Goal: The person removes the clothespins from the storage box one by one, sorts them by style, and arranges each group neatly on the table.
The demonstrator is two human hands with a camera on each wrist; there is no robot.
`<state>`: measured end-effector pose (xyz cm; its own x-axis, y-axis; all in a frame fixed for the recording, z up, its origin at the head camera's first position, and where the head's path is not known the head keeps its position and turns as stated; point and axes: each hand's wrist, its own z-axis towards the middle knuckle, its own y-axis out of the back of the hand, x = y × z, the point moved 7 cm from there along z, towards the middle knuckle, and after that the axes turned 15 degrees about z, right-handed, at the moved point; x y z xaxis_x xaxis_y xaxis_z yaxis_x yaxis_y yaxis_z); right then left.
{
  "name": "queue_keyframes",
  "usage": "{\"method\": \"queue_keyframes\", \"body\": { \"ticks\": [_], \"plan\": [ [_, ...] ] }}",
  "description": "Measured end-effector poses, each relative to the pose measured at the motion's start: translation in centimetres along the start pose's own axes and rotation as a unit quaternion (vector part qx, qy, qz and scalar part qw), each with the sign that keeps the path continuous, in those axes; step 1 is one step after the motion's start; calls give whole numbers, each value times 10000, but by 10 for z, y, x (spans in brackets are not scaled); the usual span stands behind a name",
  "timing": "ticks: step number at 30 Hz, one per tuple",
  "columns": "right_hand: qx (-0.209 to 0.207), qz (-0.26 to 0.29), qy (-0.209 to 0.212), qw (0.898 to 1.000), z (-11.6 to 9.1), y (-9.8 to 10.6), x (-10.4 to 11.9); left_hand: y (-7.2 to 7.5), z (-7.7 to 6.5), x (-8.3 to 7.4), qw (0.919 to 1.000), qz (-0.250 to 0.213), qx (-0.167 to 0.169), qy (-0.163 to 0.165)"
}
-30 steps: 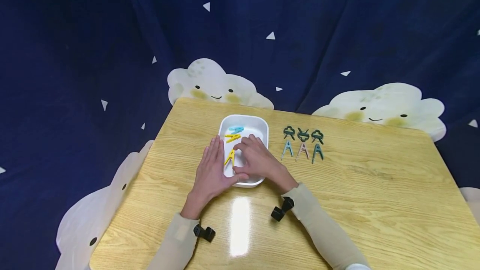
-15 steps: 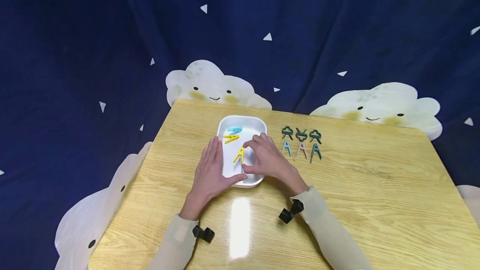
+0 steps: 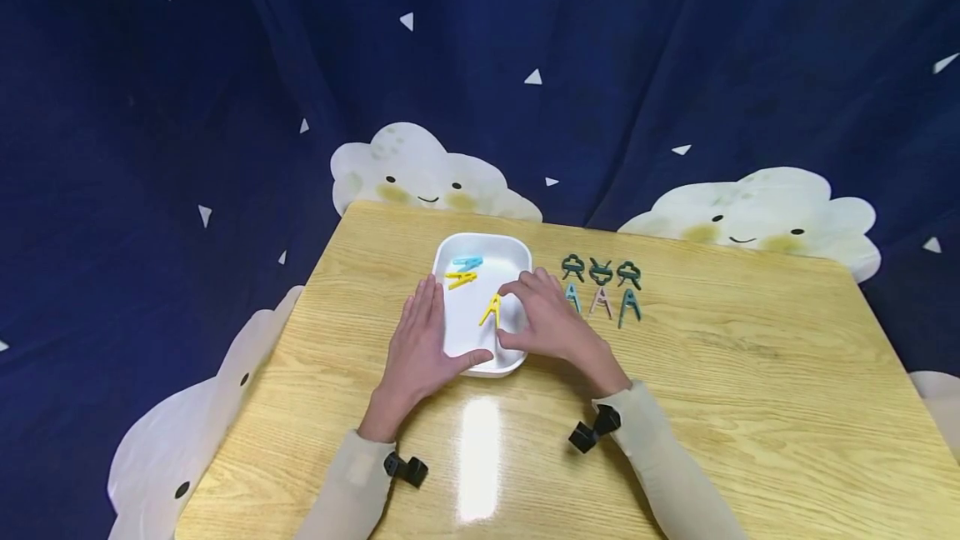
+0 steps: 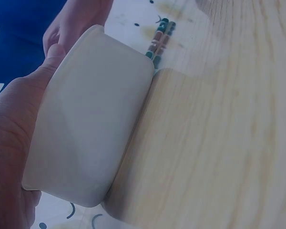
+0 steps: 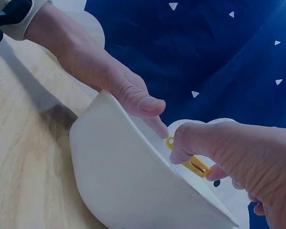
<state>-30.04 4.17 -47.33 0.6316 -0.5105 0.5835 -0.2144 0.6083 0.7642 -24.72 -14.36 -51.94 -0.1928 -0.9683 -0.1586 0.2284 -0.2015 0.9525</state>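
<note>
A white plastic tub (image 3: pixel 486 361) stands on the wooden table. My left hand (image 3: pixel 420 340) lies along its left side with straight fingers at the rim, the thumb stretched over the near edge. In the tub, my right hand (image 3: pixel 551 319) pinches a yellow clothespin (image 3: pixel 491 309) between thumb and forefinger. The right wrist view shows the same yellow clothespin (image 5: pixel 196 166) partly hidden by the thumb. Farther back in the tub lie another yellow clothespin (image 3: pixel 462 279) and a light blue clothespin (image 3: pixel 468 262).
Right of the tub are two rows of clips. The back row has dark green cloud-shaped clips (image 3: pixel 601 272). In front lie a light blue clothespin (image 3: pixel 572 297), a pink clothespin (image 3: pixel 602 302) and a dark teal clothespin (image 3: pixel 630 307). A dark blue curtain (image 3: pixel 480 48) hangs behind the table.
My right hand has moved right inside the tub, and the yellow clothespin has gone with it from the tub's left side toward its middle. My left hand stays at the rim.
</note>
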Motion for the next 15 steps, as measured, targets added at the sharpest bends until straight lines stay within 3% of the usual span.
{"method": "queue_keyframes", "body": {
  "ticks": [15],
  "plan": [
    [-230, -93, 25, 9997, -19, 19, -3, -1, 0, 0, 10000, -9, 29, 24]
  ]
}}
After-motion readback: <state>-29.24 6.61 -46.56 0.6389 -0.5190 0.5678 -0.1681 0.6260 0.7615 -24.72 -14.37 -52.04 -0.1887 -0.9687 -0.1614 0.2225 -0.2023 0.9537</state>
